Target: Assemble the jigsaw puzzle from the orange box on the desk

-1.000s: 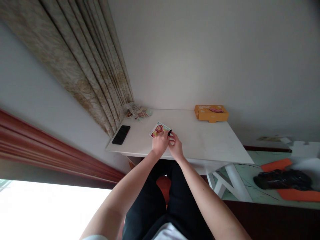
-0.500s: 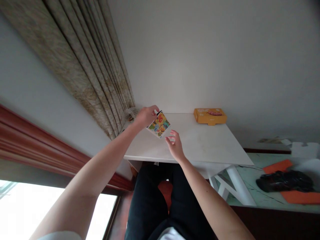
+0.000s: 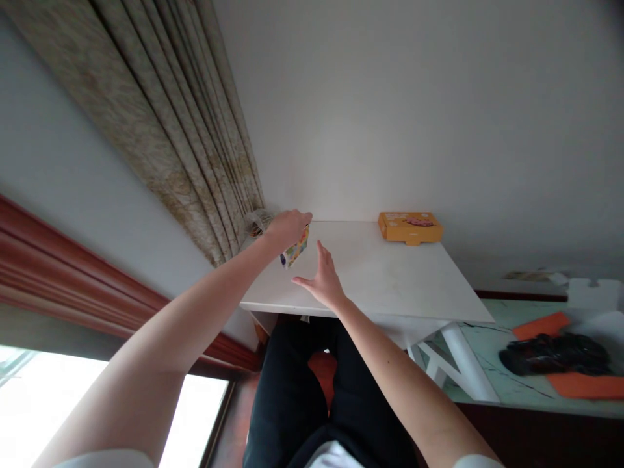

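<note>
A small box with a colourful cartoon-like print (image 3: 296, 249) is in my left hand (image 3: 288, 229), over the left side of the white table (image 3: 385, 283). My left fingers are closed round its upper end and hide part of it. The box is tilted, and its printed side shows only as a narrow strip with a dark purple patch at the lower end. Just to the right, my right hand (image 3: 325, 279) is open, thumb and fingers spread wide towards the box. It does not touch the box.
A yellow-orange carton (image 3: 410, 227) lies at the table's back right, near the wall. At the back left corner sits a crumpled clear plastic bag (image 3: 254, 221), beside the curtain (image 3: 195, 136). A black plastic-wrapped bundle (image 3: 556, 354) lies on the greenish marbled surface to the right.
My left hand has turned the box, so its printed face has gone from broad to narrow. My right hand has moved slightly left and opened wider.
</note>
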Action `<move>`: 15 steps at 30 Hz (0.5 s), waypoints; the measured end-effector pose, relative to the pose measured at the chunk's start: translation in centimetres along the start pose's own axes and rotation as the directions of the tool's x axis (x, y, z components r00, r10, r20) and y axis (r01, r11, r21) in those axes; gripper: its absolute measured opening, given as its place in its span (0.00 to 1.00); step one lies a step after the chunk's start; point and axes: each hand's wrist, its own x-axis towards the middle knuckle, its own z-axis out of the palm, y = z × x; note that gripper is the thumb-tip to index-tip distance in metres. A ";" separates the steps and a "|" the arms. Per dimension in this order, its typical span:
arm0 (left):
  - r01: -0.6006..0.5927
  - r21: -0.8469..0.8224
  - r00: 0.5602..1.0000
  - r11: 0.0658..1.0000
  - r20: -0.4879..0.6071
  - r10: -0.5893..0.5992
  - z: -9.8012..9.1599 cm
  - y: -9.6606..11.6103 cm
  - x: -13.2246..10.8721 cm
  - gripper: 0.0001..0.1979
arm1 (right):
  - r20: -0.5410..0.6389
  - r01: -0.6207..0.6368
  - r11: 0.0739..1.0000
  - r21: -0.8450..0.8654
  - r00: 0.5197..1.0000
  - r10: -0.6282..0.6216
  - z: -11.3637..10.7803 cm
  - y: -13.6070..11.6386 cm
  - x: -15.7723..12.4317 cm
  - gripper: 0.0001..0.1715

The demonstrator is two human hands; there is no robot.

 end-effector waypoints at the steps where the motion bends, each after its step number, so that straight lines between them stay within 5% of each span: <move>1: -0.033 0.015 0.999 0.999 0.016 0.032 -0.2 0.0 0.0 0.17 | 0.006 -0.004 1.000 0.002 1.000 0.004 0.3 0.0 -0.2 0.72; 9: -0.186 0.112 0.981 0.976 0.073 0.179 -1.4 0.3 0.9 0.15 | -0.027 -0.019 0.994 0.106 0.999 0.022 1.8 -0.1 -2.0 0.64; 12: -0.175 0.085 0.979 0.981 0.119 0.165 -1.5 -0.7 2.1 0.14 | -0.182 -0.075 0.978 0.192 0.977 0.110 1.5 0.8 -1.4 0.42; 15: -0.183 0.072 0.968 0.980 0.189 0.167 -1.6 -2.3 3.0 0.17 | -0.389 -0.171 0.955 0.244 0.884 0.258 0.1 2.6 -0.3 0.32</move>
